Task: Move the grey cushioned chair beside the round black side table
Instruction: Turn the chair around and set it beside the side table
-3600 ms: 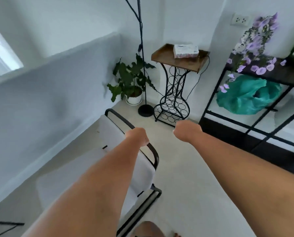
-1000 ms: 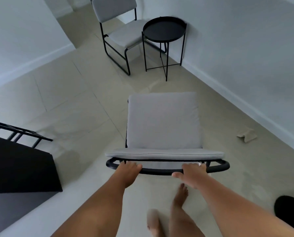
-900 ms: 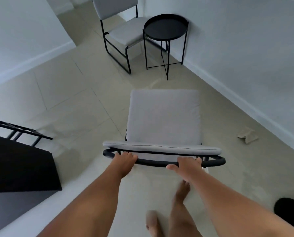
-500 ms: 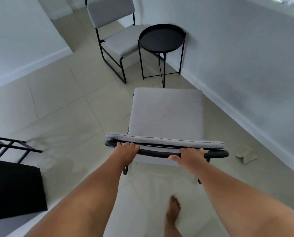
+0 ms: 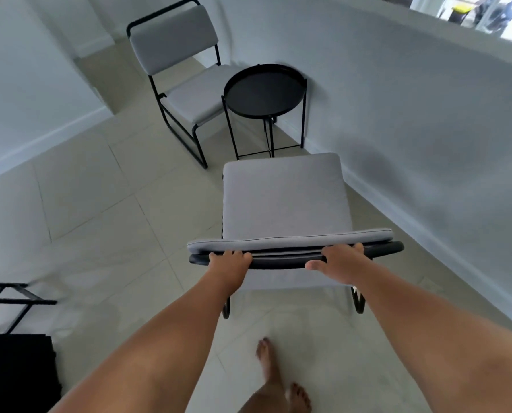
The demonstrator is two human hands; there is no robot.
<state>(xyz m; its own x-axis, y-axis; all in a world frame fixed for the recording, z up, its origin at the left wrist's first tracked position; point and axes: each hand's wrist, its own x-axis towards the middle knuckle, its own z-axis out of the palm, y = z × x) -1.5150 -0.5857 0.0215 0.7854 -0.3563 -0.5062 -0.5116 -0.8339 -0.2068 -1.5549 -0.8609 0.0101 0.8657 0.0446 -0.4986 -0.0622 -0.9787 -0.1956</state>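
The grey cushioned chair [image 5: 284, 195] with a black tube frame is right in front of me, seen from behind and above. My left hand [image 5: 229, 262] grips the black top bar of its backrest on the left side. My right hand [image 5: 339, 262] grips the same bar on the right. The round black side table [image 5: 263, 90] stands against the wall just beyond the chair's seat front, whose edge nearly reaches the table's legs.
A second grey chair [image 5: 186, 70] stands left of the side table. A white wall with a baseboard [image 5: 427, 239] runs along the right. A black rack [image 5: 13, 338] sits at the lower left. My bare feet [image 5: 275, 380] are on the tiled floor behind the chair.
The chair has travelled forward with both hands on its back bar, and the side table and second chair are now closer. Earlier I was in another corner with hands near the chair.
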